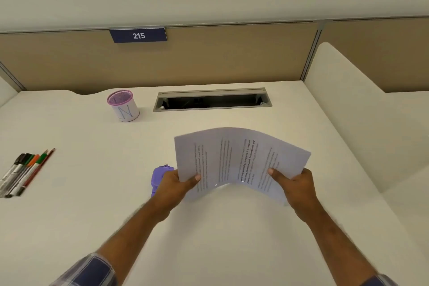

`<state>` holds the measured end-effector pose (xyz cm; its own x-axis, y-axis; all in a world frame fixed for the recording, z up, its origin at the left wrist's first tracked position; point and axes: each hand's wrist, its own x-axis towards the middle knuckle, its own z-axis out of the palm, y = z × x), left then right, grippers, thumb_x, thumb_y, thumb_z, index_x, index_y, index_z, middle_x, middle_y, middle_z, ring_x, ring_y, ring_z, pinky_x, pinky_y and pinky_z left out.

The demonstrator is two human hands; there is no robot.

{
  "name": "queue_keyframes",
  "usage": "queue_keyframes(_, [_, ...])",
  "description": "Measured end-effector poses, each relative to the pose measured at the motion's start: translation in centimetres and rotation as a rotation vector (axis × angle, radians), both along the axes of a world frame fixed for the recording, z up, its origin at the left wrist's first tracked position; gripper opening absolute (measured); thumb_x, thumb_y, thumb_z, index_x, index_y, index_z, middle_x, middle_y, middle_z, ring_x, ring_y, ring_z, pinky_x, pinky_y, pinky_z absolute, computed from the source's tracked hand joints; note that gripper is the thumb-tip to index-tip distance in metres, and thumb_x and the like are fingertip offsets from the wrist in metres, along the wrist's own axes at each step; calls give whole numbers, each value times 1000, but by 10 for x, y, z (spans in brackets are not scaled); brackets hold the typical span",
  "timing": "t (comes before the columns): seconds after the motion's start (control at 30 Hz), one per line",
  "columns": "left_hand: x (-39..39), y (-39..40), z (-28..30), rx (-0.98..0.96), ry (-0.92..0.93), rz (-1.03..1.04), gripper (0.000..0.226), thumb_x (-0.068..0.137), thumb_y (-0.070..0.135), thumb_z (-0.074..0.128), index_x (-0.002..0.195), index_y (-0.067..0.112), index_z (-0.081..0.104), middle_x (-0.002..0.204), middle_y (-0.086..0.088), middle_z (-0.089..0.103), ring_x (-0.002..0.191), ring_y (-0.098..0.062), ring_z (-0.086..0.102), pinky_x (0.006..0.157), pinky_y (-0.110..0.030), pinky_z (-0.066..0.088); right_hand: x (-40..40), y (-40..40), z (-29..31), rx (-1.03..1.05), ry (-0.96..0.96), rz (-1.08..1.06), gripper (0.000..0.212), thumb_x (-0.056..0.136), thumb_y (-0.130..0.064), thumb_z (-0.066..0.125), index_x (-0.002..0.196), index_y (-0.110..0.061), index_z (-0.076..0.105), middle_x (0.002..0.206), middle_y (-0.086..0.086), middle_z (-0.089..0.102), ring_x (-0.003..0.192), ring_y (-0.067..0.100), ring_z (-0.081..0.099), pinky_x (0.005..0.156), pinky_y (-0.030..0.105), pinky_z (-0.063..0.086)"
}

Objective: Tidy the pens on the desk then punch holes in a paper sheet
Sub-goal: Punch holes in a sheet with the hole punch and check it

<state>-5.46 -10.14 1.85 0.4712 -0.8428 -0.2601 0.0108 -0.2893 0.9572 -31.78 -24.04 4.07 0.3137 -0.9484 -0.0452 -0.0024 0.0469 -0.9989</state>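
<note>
Gripping the paper sheet [234, 160] by its near edge, thumbs on top, the left hand [176, 186] and right hand [294, 187] held it bowed above the desk [209, 239] middle. The pens [24, 173] lay together at the left edge, well apart from the cup [123, 105] near the back edge. A purple punch [159, 177] sat just behind the left hand.

- Office cubicle workstation: tan fabric partition panels [209, 58] are enclosing a white desk [92, 193].
- A blue number plate reading "215" [138, 35] is hanging on the partition's top rail.
- A grey cable-access hatch [212, 99] is sitting recessed in the desktop.
- A white side divider [348, 109] is separating the neighbouring desk.
</note>
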Motion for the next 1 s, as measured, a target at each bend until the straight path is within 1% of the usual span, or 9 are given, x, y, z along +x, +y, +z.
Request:
queue_keyframes(0.1, [-7,-3,0,-65,-56,79,17,88,23,72,104,24,71,96,13,77,92,-8,72,80,-22,60,-5,-1,4,-41,-66,-29,23,80,-9,75,89,-30,72,90,-9,76,85,12,73,63,20,58])
queue_keyframes(0.2, [-10,-2,-5,-73,-148,95,13,87,20,74,96,29,70,89,18,76,84,-4,72,65,-9,53,-7,2,1,-42,-50,-9,23,81,-9,74,89,-31,72,89,-9,76,84,12,73,62,19,57])
queue_keyframes(0.3, [-12,4,-13,37,-253,3,20,89,20,72,107,26,64,100,10,73,92,-11,68,69,-14,52,-8,7,-7,-3,27,12,25,83,-8,72,96,-27,67,97,-5,73,90,17,72,70,25,59])
queue_keyframes(0.4, [-5,9,-18,20,-290,23,26,91,20,69,115,29,64,104,12,72,96,-10,68,73,-14,52,-12,8,-10,-30,22,14,27,83,-10,72,98,-32,66,96,-9,73,88,13,72,68,21,59])
queue_keyframes(0.57, [-9,16,-22,30,-267,81,34,89,16,71,99,48,61,94,27,71,91,8,66,67,-8,51,-14,11,-16,-27,61,57,28,85,-10,70,100,-33,64,102,-5,72,93,14,70,76,26,60])
queue_keyframes(0.67, [-15,16,-28,18,-275,112,28,89,18,72,105,39,63,99,19,72,91,1,67,65,-6,50,-15,11,-16,-34,57,44,28,85,-10,70,99,-34,64,103,-5,72,94,15,70,77,27,60])
queue_keyframes(0.8, [-23,9,-29,84,-348,170,30,90,25,70,118,17,68,99,7,70,84,-7,63,62,-8,45,-15,13,-20,-11,67,88,30,85,-10,70,100,-35,64,102,-7,71,94,14,70,73,23,59])
queue_keyframes(0.87, [-25,5,-26,102,-384,153,32,91,28,69,121,15,68,101,6,68,83,-10,63,59,-8,46,-14,12,-20,-15,67,82,29,85,-10,71,99,-34,65,101,-8,72,94,14,70,73,25,59])
queue_keyframes(1.0, [-25,4,-25,143,-404,134,36,92,26,68,125,13,65,109,1,70,90,-17,63,70,-15,49,-17,13,-24,11,103,103,27,87,-11,68,100,-34,63,103,-4,71,95,18,69,74,34,60])
